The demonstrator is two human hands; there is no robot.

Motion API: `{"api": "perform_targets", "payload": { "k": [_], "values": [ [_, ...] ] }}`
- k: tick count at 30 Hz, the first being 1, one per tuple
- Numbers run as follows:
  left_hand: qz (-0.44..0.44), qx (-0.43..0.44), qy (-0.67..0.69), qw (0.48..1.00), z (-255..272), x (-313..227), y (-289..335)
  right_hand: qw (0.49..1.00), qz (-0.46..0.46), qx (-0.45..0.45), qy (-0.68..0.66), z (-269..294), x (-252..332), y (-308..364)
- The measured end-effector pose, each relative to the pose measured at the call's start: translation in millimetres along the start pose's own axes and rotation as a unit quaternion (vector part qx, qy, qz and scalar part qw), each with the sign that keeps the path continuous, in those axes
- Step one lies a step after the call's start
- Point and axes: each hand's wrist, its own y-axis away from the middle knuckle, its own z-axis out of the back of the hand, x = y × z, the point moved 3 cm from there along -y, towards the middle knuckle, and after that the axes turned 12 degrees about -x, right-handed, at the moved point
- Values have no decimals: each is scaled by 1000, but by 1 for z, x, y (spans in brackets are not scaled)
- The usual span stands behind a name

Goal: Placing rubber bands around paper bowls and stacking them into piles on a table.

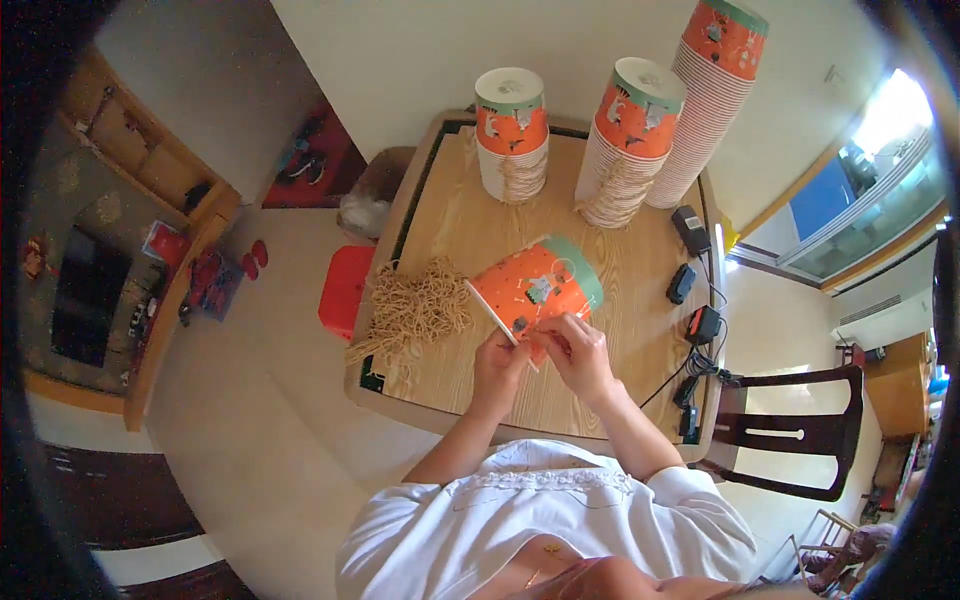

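Observation:
An orange paper bucket (540, 283) with a green band and printed figures lies tilted over the table in front of me, its white rim toward the lower left. My left hand (500, 366) is closed on that rim at its near end. Beside it, my right hand (577, 350) has its fingers pinched together against the bucket's near side, close to the rim. Whatever small thing may be between the right fingertips is hidden. To the left of the bucket lies a loose heap of tan twisted cords (420, 305).
Upside-down stacks of like buckets stand at the back: a short stack (512, 135), a middle stack (632, 140) and a tall stack (715, 100). Tan cords hang on two. Black adapters (690, 230) and cables line the right edge. A red stool (345, 290) and dark chair (790, 430) flank the table.

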Motion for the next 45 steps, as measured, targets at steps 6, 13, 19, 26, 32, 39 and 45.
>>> {"api": "perform_targets", "payload": {
  "k": [6, 13, 19, 26, 32, 39, 45],
  "values": [
    [-46, 3, -99, 994, 0, -1, 2, 1000, -12, -15, 6, 2, -4, 5],
    [-25, -26, -86, 996, 1, 0, 2, 999, -8, 33, 11, 6, -3, 3],
    [-67, -8, -137, 988, 1, -5, -1, 1000, -4, 14, -19, 5, -14, 6],
    [-2, -27, -39, 999, 3, -18, -23, 994, -104, -10, 25, 17, -46, -27],
    [-7, -18, 6, 1000, 5, -11, -61, 993, -116, 20, 15, 16, -48, -89],
    [-12, 71, 80, 994, -13, -40, -122, 972, 167, -58, 155, 26, -28, -181],
    [-173, 7, -118, 978, 4, -56, -209, 954, 216, -100, 181, 13, -51, -287]
  ]
}}
